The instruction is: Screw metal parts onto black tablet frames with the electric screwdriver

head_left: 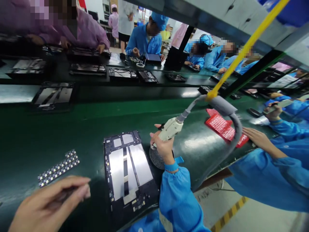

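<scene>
My right hand [165, 146] is wrapped round a cream electric screwdriver [171, 129], whose cable end points up and away. Its tip end is down over a round black perforated dish [158, 158]; whether the tip touches the dish is hidden. Just left of the dish lies an opened tablet [130, 172], with silver battery panels and a black frame. My left hand [54, 201] is closed in a pinch at the lower left; what its fingertips hold, if anything, cannot be made out. Beyond it lies a black strip with rows of pale squares [59, 168].
A grey cable [238, 129] and a yellow strap [248, 48] hang above the bench. Red bubble-wrap pouches [223, 127] lie at right, beside a co-worker's hand [258, 138]. More opened tablets [54, 95] line the far side, where people in blue and pink sit.
</scene>
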`<state>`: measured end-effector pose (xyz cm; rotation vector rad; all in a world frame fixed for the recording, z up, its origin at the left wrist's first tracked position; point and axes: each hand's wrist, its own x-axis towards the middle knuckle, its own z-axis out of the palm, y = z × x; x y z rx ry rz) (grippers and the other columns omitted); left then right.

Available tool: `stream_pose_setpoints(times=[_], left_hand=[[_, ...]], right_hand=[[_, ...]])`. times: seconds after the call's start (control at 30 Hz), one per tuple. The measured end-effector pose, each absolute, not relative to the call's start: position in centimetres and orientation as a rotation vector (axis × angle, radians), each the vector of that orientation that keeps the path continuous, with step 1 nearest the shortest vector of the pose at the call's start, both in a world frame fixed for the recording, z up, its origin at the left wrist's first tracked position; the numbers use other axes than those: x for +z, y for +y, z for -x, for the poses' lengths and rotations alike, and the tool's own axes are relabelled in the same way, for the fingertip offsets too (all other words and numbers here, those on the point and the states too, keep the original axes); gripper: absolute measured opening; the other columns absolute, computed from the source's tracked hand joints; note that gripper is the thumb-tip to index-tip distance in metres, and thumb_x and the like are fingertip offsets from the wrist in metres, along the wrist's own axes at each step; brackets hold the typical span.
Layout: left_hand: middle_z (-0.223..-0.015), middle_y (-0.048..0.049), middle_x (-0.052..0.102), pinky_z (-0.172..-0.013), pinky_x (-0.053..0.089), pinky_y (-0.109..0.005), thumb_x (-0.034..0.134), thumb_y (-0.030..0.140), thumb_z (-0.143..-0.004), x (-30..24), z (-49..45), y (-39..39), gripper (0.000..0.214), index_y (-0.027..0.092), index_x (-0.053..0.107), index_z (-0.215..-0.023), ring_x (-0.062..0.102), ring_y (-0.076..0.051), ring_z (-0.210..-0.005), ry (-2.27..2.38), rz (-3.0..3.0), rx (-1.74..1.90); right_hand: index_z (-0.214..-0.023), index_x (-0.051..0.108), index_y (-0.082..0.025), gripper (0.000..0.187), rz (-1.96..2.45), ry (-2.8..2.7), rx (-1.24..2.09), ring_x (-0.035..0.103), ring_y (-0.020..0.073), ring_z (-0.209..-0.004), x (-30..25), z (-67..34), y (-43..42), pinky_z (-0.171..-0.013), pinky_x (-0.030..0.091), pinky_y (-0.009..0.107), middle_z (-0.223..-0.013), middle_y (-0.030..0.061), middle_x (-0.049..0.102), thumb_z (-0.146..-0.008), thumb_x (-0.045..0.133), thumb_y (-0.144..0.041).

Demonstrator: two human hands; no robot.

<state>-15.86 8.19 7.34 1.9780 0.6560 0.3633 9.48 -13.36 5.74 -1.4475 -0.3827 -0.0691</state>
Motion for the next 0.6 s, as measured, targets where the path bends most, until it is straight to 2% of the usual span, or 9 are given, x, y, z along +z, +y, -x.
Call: stream_pose_setpoints(times=[0.1,0.17,0.27,0.4,0.5,0.6], left_hand=[[-0.068,0.0006,0.071,-0.059,0.061,-0.034,0.070,0.061,-0.068,5.7,13.3,9.8,0.039,0.026,0.072,-0.086,0.068,-0.021,-0.060,0.714,-1.887,0.273],[-0.075,-0.0029,0.072,-0.057,0.057,-0.029,0.067,0.058,-0.072,4.7,11.8,10.1,0.040,0.021,0.073,-0.088,0.068,-0.019,-0.063,0.645,-1.917,0.300],[-0.082,-0.0036,0.068,-0.058,0.050,-0.024,0.062,0.046,-0.083,3.7,10.0,9.3,0.028,0.021,0.073,-0.091,0.063,-0.015,-0.067,0.417,-2.080,0.352],[-0.082,-0.0021,0.061,-0.057,0.044,-0.022,0.065,0.037,-0.084,3.7,8.4,7.9,0.022,0.022,0.072,-0.098,0.057,-0.012,-0.067,0.291,-2.140,0.423],[-0.084,-0.0025,0.059,-0.058,0.044,-0.023,0.063,0.029,-0.085,3.8,8.0,7.6,0.014,0.021,0.072,-0.093,0.056,-0.012,-0.069,0.274,-2.110,0.521],[-0.084,-0.0033,0.060,-0.066,0.047,-0.026,0.059,0.020,-0.086,3.3,8.3,7.9,0.011,0.020,0.070,-0.084,0.058,-0.014,-0.076,0.238,-2.069,0.616]], right_hand=[[-0.107,0.057,-0.017,0.034,1.388,-0.415,-0.101,0.051,0.0111,-0.037,7.6,-9.1,-12.7,-0.041,0.044,0.024,-0.048,-0.0087,0.057,-0.076,0.069,-0.018],[-0.108,0.056,-0.018,0.035,1.326,-0.463,-0.066,0.051,0.0109,-0.037,8.8,-8.5,-11.4,-0.041,0.045,0.024,-0.049,-0.0093,0.056,-0.076,0.070,-0.018],[-0.110,0.056,-0.019,0.036,1.239,-0.558,0.069,0.051,0.0106,-0.038,10.1,-6.9,-8.2,-0.043,0.046,0.025,-0.049,-0.0094,0.056,-0.077,0.070,-0.017],[-0.109,0.057,-0.018,0.034,1.215,-0.651,0.242,0.053,0.0105,-0.038,11.1,-4.2,-3.5,-0.045,0.047,0.025,-0.049,-0.0087,0.057,-0.077,0.069,-0.015],[-0.107,0.057,-0.018,0.033,1.256,-0.670,0.328,0.053,0.0099,-0.038,11.3,-2.5,-1.2,-0.044,0.046,0.023,-0.049,-0.0090,0.056,-0.077,0.068,-0.015],[-0.108,0.056,-0.019,0.034,1.283,-0.662,0.382,0.053,0.0100,-0.038,10.8,-1.6,-0.1,-0.042,0.047,0.023,-0.051,-0.0094,0.055,-0.076,0.069,-0.016]])
